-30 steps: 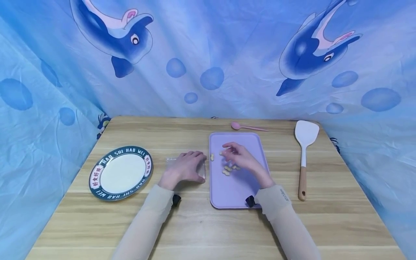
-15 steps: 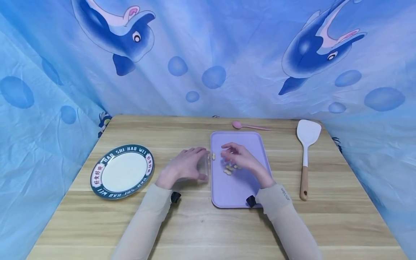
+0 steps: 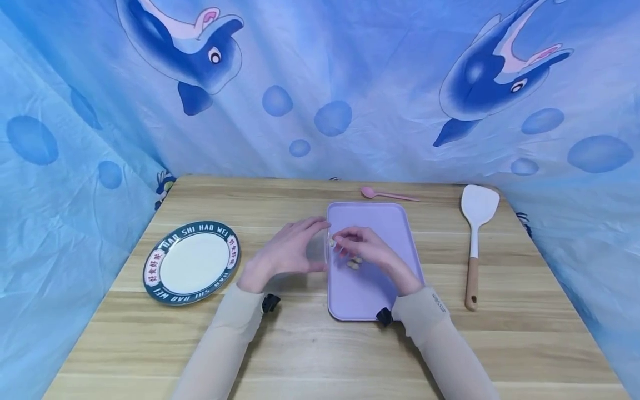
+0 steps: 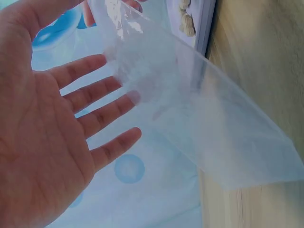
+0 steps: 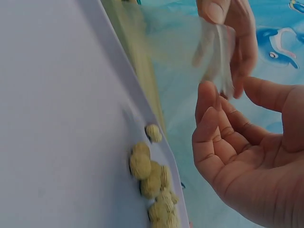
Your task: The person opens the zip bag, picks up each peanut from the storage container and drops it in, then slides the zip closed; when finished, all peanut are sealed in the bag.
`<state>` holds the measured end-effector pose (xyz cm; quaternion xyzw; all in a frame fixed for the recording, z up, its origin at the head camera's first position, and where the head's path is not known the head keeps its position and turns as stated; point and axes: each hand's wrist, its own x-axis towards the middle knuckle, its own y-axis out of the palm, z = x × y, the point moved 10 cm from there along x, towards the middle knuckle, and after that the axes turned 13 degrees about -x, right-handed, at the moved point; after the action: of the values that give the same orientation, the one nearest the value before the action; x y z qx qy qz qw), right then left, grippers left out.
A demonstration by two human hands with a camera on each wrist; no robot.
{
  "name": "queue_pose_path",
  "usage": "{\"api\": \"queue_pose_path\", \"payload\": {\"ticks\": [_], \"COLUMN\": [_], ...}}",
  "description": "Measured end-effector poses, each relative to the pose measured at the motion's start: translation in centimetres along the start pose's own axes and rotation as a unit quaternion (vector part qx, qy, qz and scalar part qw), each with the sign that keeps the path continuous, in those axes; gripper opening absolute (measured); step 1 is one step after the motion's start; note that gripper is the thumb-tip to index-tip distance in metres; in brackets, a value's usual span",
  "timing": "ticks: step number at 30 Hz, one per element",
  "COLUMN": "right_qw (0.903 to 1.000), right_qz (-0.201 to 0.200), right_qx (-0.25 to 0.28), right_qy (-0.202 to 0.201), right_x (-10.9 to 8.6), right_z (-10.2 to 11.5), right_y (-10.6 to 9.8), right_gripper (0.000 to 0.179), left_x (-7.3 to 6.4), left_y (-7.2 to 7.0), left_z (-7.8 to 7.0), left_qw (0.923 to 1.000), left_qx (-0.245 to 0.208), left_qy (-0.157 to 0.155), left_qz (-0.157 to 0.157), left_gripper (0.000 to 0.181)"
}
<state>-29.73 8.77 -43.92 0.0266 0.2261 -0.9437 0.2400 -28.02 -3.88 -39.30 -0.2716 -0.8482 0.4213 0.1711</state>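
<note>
My left hand holds a clear plastic bag by its upper edge, with the thumb on one side and spread fingers against the other. The bag hangs thin and flat beside the purple tray. At the bag's edge, my right hand has its fingers bent and its thumb apart from them. Its fingertips are at or very near the plastic; contact is hard to tell. Nothing else shows in that hand. Below it, several peanuts in the shell lie on the tray.
A green-rimmed white plate sits on the left of the wooden table. Behind the tray lies a pink spoon. A white spatula with a wooden handle lies on the right. A blue dolphin-print curtain surrounds the back and sides.
My left hand has raised the plastic bag from the table and brought it right, to the tray's edge. From over the tray, my right hand has moved left to meet it.
</note>
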Motion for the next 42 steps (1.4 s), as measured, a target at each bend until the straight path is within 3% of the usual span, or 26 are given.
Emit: {"api": "queue_pose_path", "payload": {"ticks": [10, 22, 28, 34, 38, 42], "right_qw": [0.9995, 0.9992, 0.9994, 0.9988, 0.9981, 0.9981], "right_qz": [0.003, 0.002, -0.005, -0.02, -0.026, -0.024], "right_qx": [0.032, 0.037, 0.028, 0.037, 0.043, 0.044], "right_qy": [-0.004, 0.016, 0.017, 0.027, 0.035, 0.037], "right_x": [0.2, 0.1, 0.2, 0.1, 0.1, 0.1], "right_z": [0.0, -0.6, -0.9, -1.0, -1.0, -1.0], "right_y": [0.6, 1.1, 1.2, 0.8, 0.6, 0.7], "right_gripper": [0.025, 0.017, 0.018, 0.018, 0.016, 0.017], "left_x": [0.2, 0.6, 0.4, 0.3, 0.3, 0.2], "left_y": [0.8, 2.0, 1.8, 1.4, 0.3, -1.3], "left_z": [-1.0, -0.9, -0.9, -0.9, -0.7, 0.2], "left_qw": [0.9997, 0.9994, 0.9995, 0.9994, 0.9993, 0.9951], "left_qx": [0.002, 0.024, 0.018, 0.006, -0.016, -0.074], "left_qy": [0.023, 0.016, 0.02, 0.031, 0.031, -0.003], "left_qz": [0.007, 0.02, 0.017, 0.016, -0.014, -0.065], "left_gripper": [0.094, 0.093, 0.094, 0.082, 0.066, 0.05]}}
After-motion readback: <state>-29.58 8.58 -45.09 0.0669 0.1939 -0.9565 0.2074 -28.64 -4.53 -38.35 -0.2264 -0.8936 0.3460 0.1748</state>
